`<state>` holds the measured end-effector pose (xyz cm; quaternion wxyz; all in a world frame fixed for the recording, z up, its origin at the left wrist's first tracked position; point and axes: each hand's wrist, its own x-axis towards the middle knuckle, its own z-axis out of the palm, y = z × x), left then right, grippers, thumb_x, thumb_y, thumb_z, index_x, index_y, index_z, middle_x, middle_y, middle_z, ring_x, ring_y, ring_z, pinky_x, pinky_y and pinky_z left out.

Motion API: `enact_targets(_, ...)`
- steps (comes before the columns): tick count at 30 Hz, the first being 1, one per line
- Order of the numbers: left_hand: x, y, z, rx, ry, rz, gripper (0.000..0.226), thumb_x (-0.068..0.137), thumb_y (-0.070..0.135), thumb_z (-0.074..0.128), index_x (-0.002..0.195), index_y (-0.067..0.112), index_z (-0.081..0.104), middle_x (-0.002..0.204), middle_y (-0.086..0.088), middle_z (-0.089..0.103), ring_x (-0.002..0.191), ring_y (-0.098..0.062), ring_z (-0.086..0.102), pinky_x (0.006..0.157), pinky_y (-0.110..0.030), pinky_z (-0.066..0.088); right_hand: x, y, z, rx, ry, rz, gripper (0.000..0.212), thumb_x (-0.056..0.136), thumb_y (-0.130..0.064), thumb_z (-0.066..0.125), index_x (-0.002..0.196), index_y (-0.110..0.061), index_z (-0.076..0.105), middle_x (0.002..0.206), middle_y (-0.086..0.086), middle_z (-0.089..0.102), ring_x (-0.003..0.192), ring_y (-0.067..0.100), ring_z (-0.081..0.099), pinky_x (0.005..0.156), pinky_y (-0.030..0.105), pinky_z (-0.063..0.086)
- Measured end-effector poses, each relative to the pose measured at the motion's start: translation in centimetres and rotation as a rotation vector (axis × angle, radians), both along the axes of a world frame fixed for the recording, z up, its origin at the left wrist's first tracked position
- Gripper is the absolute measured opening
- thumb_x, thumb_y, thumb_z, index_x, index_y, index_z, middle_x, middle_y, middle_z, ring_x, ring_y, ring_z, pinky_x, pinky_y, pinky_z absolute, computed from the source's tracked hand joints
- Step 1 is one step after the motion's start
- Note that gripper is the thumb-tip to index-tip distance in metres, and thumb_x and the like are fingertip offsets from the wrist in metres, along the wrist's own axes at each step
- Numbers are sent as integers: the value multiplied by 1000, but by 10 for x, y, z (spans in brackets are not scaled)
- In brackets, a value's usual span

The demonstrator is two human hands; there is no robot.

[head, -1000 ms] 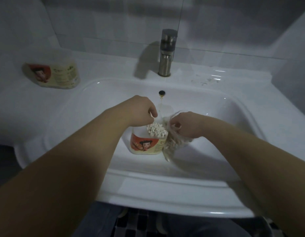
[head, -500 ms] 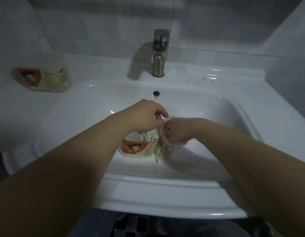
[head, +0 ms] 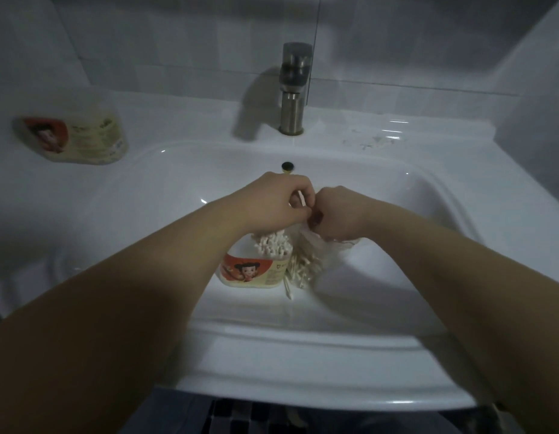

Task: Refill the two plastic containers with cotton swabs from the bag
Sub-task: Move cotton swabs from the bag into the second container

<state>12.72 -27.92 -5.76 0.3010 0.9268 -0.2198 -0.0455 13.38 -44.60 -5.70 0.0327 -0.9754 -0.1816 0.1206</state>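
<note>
Two hands meet over the middle of the sink (head: 428, 195). The left hand (head: 278, 202) has its fingers curled and pinches what looks like a single swab (head: 300, 198). The right hand (head: 337, 214), touching it at 3 o'clock, grips the gathered top of the clear bag (head: 306, 261). Below the left hand an open container (head: 253, 274) stands upright in the basin, packed with cotton swabs (head: 273, 244); the bag touches it at 3 o'clock. The second container (head: 74, 139) sits on the ledge at 10 o'clock, the faucet (head: 294, 89) at 12.
</note>
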Motion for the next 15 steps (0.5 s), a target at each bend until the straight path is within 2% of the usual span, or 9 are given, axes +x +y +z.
enact_targets(3, 2, 2, 0, 94, -9, -4, 18, 92, 27, 64, 102, 37, 75, 95, 11, 69, 83, -7, 64, 74, -24, 52, 1, -6, 8, 84, 5, -40, 15, 88, -25, 68, 73, -28, 71, 69, -5, 66, 67, 15, 61, 65, 25, 46)
enact_targets(5, 3, 2, -1, 158, -12, -10, 19, 95, 30, 62, 105, 34, 77, 95, 12, 69, 86, -8, 64, 75, -23, 50, 1, -8, 12, 108, 3, -40, 15, 88, -20, 69, 82, -30, 78, 73, -6, 70, 63, 12, 62, 63, 24, 49)
enact_targets(7, 3, 1, -1, 204, -25, -13, 19, 97, 33, 59, 100, 32, 78, 87, 12, 70, 82, -9, 64, 71, -24, 48, -1, -9, 17, 142, -20, -40, 20, 90, -15, 65, 92, -27, 81, 71, -6, 70, 53, 9, 62, 57, 22, 53)
enact_targets(9, 3, 1, 0, 233, -40, -8, 20, 96, 33, 59, 89, 29, 77, 75, 10, 68, 73, -10, 63, 67, -28, 50, -2, -11, 21, 207, -51, -57, 24, 91, -11, 63, 95, -27, 81, 72, -8, 71, 51, 11, 67, 52, 20, 56)
enact_targets(12, 3, 0, 1, 269, -55, 13, 23, 95, 33, 59, 77, 29, 73, 69, 10, 65, 69, -9, 62, 67, -31, 51, -3, -16, 26, 341, -63, -98, 26, 93, -6, 61, 98, -24, 79, 89, -5, 75, 55, 15, 72, 54, 22, 59)
enact_targets(15, 4, 1, 0, 282, -59, 29, 24, 95, 36, 58, 78, 29, 72, 72, 11, 67, 72, -9, 64, 74, -34, 56, -4, -21, 29, 375, -76, -117, 25, 94, -7, 61, 96, -25, 78, 90, -7, 76, 52, 8, 71, 56, 16, 55)
